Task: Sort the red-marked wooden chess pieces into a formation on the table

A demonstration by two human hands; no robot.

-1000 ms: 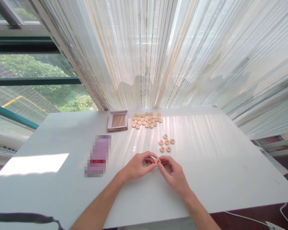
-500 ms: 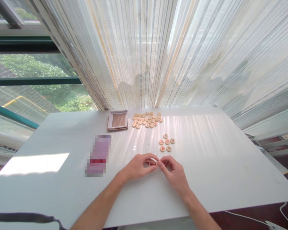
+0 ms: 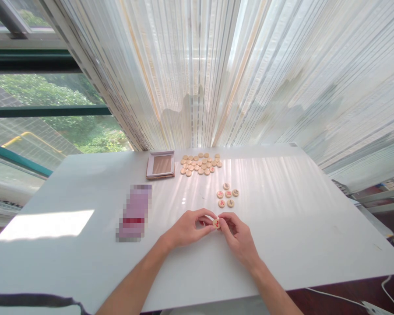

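A round wooden piece marked in red is pinched between the fingertips of the left hand and the right hand, over the desk. Six marked pieces are grouped just beyond; farther back, a cluster of pieces is spread beside a shallow box.

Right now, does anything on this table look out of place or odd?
One disc toward the near right of the far cluster shows a red mark; its neighbours look blank. Nothing looks spilled.
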